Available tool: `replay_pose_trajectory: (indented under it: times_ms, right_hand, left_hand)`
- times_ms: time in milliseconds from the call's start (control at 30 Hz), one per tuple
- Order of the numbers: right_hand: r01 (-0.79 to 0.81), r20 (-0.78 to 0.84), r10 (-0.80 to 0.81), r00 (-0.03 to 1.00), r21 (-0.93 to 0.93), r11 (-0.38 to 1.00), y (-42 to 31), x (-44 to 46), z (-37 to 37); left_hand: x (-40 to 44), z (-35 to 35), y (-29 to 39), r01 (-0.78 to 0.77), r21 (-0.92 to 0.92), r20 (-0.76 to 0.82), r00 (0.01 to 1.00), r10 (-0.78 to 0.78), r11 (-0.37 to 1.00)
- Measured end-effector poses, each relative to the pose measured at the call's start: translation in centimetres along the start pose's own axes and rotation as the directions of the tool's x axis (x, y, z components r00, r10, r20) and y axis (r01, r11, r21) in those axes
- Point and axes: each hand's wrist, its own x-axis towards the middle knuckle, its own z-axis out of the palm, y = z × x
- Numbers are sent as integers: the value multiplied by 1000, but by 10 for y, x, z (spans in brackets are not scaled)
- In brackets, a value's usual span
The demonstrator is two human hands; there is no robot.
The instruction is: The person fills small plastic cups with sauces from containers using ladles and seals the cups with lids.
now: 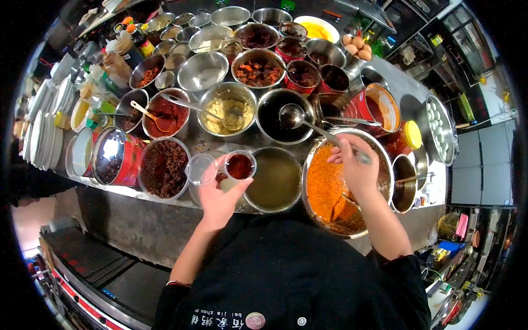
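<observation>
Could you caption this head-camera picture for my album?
Left hand holding a small clear cup, dark red inside; right hand gripping a ladle at a dark-filled metal bowl.

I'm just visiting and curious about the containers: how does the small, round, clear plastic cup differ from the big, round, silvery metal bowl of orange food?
Size: the cup is far smaller than the bowl.
Contents: the cup holds dark red food; the bowl holds bright orange food.
Place: the cup is held up in the left hand, while the bowl stands on the worktop.
Both are round and open at the top.
</observation>
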Motion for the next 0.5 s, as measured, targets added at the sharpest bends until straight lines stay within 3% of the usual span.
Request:
replay_pose_trajectory:
  times_ms: [133,200,267,400,500]
  right_hand:
    - [-18,1,18,1000,97,995,-23,-12,-10]
    - [-31,-6,32,999,122,992,-40,-24,-13]
    - [-30,7,30,1000,108,994,-51,-37,-14]
    - [89,46,-93,995,83,993,-60,-58,-13]
    - [291,159,-285,945,-13,957,-57,-67,-15]
  left_hand:
    - [10,14,-10,-7,23,-17,1000,8,1000]
    - [16,19,-4,-34,211,50,998,24,977]
    - [19,24,-7,-20,220,30,999,14,975]
    - [23,33,-10,-27,89,28,999,25,996]
    - [24,37,-20,-5,78,31,1000,2,997]
